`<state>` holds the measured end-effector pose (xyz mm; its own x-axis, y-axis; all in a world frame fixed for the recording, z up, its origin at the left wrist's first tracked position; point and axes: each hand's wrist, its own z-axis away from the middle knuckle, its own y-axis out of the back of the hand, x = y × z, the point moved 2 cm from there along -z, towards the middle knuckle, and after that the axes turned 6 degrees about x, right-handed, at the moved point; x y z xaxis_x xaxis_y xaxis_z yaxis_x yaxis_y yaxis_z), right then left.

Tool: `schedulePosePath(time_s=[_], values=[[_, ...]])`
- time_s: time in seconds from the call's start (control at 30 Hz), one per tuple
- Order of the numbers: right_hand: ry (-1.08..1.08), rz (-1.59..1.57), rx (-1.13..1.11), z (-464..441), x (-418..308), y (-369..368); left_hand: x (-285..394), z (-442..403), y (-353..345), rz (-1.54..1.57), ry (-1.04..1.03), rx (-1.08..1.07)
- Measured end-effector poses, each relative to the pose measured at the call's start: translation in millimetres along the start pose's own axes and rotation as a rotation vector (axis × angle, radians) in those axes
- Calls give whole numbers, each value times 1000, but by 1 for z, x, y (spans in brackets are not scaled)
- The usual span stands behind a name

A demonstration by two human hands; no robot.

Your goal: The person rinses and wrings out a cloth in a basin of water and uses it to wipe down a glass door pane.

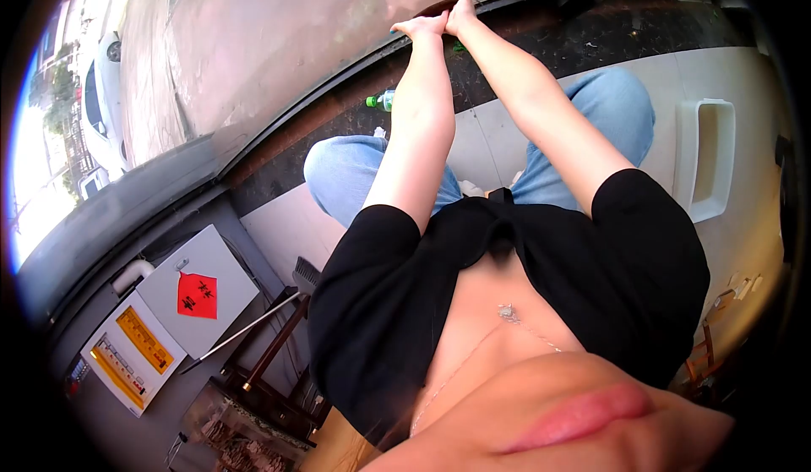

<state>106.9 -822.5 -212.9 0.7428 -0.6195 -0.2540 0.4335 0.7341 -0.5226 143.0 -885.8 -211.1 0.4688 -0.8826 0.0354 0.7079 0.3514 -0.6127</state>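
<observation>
My left hand (421, 26) is at the low edge of a large glass pane (279, 28), with stretched fingers pointing left and a blue nail at the tip. Right beside it, my right hand (461, 14) touches or nearly touches it, one blue-nailed finger pointing up along the glass. A narrow dark reddish patch shows behind both hands; I cannot make out what it is. No held thing is visible in either hand. Below the left hand, near the forearm, lies a clear plastic bottle (386, 100) with a green cap. A small green scrap (459, 47) lies under the hands.
My bent knees in jeans (617, 117) flank the arms. A white rectangular tub (722, 159) stands at right on pale tiles. At left are a grey box (228, 273) with red paper (198, 295), a brush (306, 272) and dark wooden furniture (274, 345). Outside is a white car (100, 113).
</observation>
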Motion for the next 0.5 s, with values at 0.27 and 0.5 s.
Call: schedulePosePath(time_s=[0.27,0.5], values=[[-217,-313,77,-1,-9,1,46,31,8,-105,-137,252],[136,-321,198,-19,-124,44,35,37,0,-116,-262,5]])
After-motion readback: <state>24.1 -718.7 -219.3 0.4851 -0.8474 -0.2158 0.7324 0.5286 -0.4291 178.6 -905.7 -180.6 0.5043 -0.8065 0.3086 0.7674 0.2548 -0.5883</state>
